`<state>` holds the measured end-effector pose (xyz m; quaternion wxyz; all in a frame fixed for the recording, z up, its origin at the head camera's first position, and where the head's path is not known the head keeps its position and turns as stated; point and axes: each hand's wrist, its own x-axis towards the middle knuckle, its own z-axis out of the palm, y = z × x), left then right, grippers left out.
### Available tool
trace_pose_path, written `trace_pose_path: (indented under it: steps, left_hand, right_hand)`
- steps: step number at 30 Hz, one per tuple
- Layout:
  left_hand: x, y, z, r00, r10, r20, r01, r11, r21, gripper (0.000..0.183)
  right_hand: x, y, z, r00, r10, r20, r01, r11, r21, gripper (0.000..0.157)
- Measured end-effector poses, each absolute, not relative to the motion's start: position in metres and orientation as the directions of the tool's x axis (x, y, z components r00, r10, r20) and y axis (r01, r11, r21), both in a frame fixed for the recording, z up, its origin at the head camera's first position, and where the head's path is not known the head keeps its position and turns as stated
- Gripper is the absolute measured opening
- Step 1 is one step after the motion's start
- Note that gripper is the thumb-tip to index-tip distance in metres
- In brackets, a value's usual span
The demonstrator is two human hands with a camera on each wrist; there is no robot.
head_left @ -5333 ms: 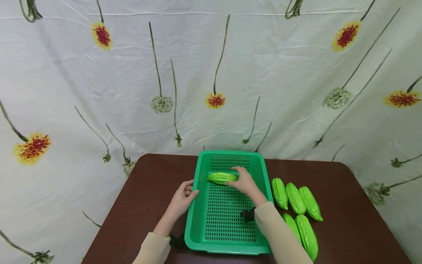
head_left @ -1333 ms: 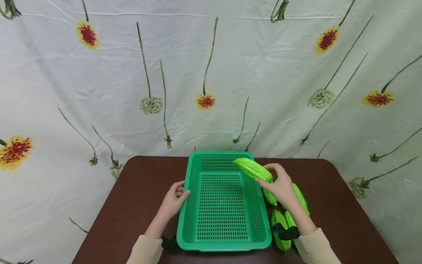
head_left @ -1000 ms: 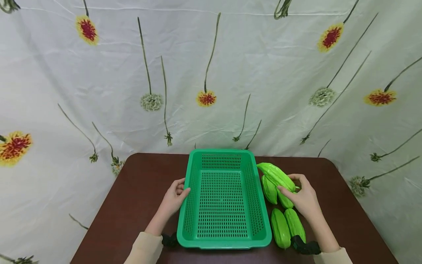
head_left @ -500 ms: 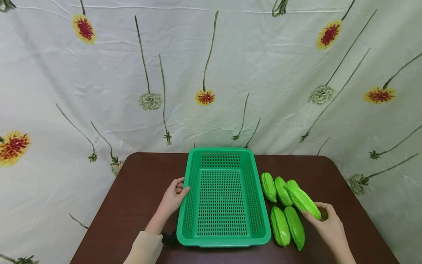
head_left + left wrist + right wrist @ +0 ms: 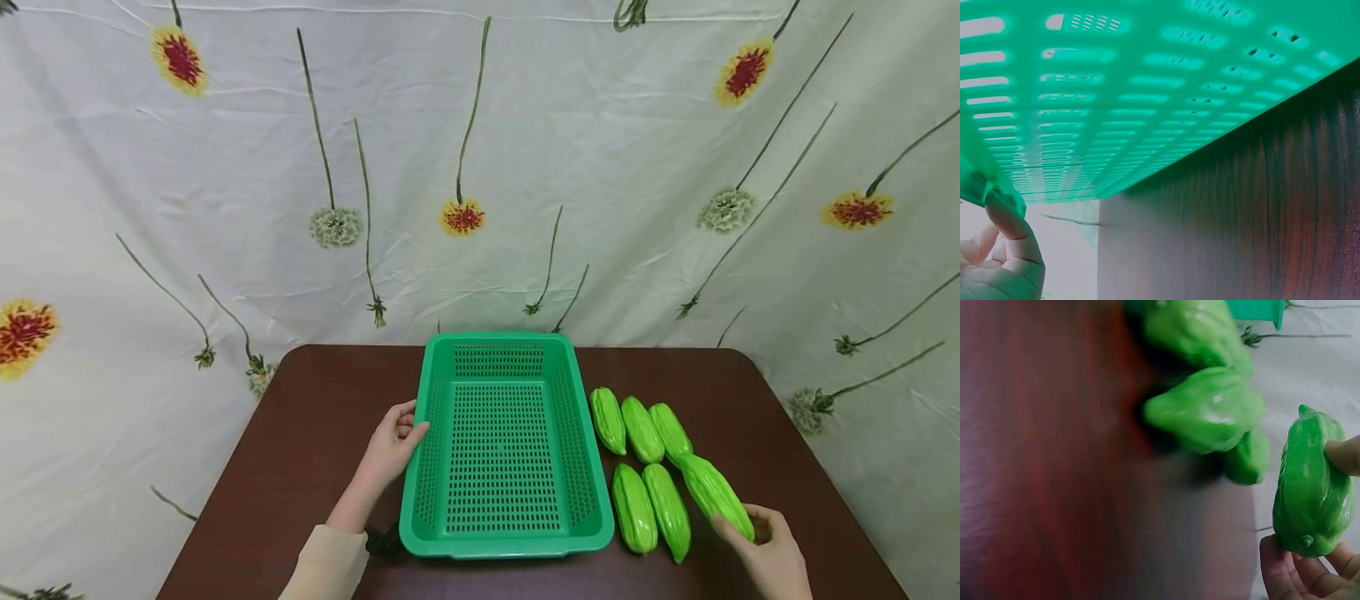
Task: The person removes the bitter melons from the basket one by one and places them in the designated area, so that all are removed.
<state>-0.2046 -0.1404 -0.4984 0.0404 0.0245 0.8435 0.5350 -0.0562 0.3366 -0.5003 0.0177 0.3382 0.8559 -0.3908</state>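
My left hand (image 5: 390,447) grips the left rim of a green perforated plastic basket (image 5: 506,547), thumb over the edge; the left wrist view shows the curled fingers (image 5: 1016,240) at that rim. Nothing lies in the basket. My right hand (image 5: 774,552) holds a bright green ridged bitter melon (image 5: 716,496) by its near end, right of the basket. In the right wrist view this bitter melon (image 5: 1310,487) is held between thumb and fingers, above the table. In the head view its far tip overlaps another bitter melon (image 5: 670,429).
More bitter melons lie between basket and right hand: two others in the far row, one (image 5: 608,419) close to the basket, and two in the near row, one (image 5: 634,508) at left. A dark brown table (image 5: 352,379) carries everything. Behind it hangs a flower-patterned white cloth (image 5: 420,275).
My right hand has lifted the bitter melon out of the basket and carried it right and toward me, past the other bitter melons. My left hand has stayed on the rim.
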Motion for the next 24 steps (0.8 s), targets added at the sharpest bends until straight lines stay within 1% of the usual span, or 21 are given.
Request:
trace_pose_path:
  steps: [7, 14, 20, 24]
  left_hand:
    - [-0.205, -0.140, -0.498, -0.995, 0.082, -0.050, -0.010, 0.425, 0.905, 0.052]
    - [-0.204, -0.140, -0.497, -0.995, 0.085, -0.055, -0.014, 0.422, 0.906, 0.052]
    - [-0.204, -0.140, -0.496, -0.995, 0.086, -0.059, -0.018, 0.418, 0.908, 0.053]
    - [-0.204, -0.140, -0.496, -0.995, 0.084, -0.059, -0.018, 0.425, 0.905, 0.053]
  right_hand:
    - [-0.045, 0.343, -0.519, -0.745, 0.577, -0.335, 0.631, 0.446, -0.635, 0.089]
    - [-0.044, 0.341, -0.531, -0.722, 0.604, -0.338, 0.654, 0.435, -0.619, 0.090]
    - [-0.044, 0.333, -0.533, -0.704, 0.629, -0.329, 0.661, 0.409, -0.629, 0.084]
    - [-0.044, 0.331, -0.537, -0.705, 0.626, -0.335, 0.664, 0.416, -0.621, 0.084]
